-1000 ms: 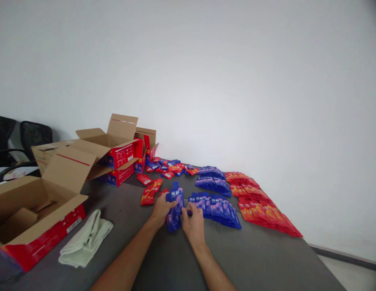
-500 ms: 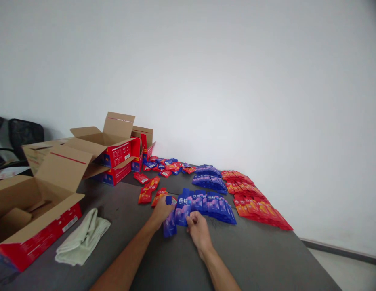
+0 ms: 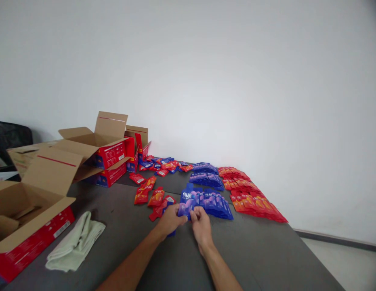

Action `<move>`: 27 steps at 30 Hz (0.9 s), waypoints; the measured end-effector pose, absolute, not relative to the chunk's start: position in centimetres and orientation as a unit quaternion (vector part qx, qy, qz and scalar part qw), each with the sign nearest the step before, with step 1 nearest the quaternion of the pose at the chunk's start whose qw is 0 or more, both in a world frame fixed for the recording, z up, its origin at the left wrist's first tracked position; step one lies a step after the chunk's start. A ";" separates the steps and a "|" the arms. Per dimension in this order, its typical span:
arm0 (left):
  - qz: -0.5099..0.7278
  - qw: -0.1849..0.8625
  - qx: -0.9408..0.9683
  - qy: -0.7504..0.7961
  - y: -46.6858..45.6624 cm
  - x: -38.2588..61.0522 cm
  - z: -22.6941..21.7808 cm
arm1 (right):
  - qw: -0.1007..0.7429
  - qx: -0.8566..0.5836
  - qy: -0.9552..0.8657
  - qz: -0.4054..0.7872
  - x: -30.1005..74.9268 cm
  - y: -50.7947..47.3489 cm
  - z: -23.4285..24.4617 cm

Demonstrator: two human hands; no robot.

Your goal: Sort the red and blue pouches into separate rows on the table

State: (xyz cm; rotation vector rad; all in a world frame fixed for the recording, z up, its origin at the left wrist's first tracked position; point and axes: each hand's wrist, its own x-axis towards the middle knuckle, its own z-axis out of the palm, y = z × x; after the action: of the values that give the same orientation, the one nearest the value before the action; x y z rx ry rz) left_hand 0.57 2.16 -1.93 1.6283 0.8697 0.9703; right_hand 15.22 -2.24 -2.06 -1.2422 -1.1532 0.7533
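Observation:
A blue pouch (image 3: 187,201) with white characters and purple fruit is pinched between my left hand (image 3: 172,220) at its lower left edge and my right hand (image 3: 201,227) at its lower right corner. Both hands are closed on it. Beneath my left hand lies another blue pouch (image 3: 172,234), mostly covered. Just beyond, the held pouch overlaps a row of blue pouches (image 3: 216,203) laid one over another. Red pouches (image 3: 156,197) lie loose to the left of my hands.
Behind are further rows of blue pouches (image 3: 206,179) and, to the right, rows of red pouches (image 3: 256,204). A mixed heap of pouches (image 3: 168,163) lies at the back. Open cartons (image 3: 110,155) stand left, with an open box (image 3: 51,226) and a folded cloth (image 3: 77,242) nearer.
My left hand has moved right from the other blue pouch onto the held one. The view has shifted slightly right. My right hand keeps its pinch.

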 end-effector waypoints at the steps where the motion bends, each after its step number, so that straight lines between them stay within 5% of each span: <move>1: 0.414 0.514 0.661 0.358 2.0 0.8 -2.2 | 0.597 -0.532 -0.499 0.334 15.1 -2.4 -1.9; 16: 0.436 0.569 0.577 0.392 1.6 1.3 -1.5 | 0.581 -0.538 -0.476 0.383 15.3 -2.9 -1.1; 27: 0.466 0.559 0.552 0.407 0.6 3.4 -1.8 | 0.547 -0.617 -0.526 0.209 16.8 -2.3 -1.5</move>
State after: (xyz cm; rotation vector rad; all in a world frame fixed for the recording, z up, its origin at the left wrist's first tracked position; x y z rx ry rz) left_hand 3.38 0.57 -1.77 1.3027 0.9607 1.0984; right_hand 16.79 -2.30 -1.52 -1.4625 -1.2467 0.4948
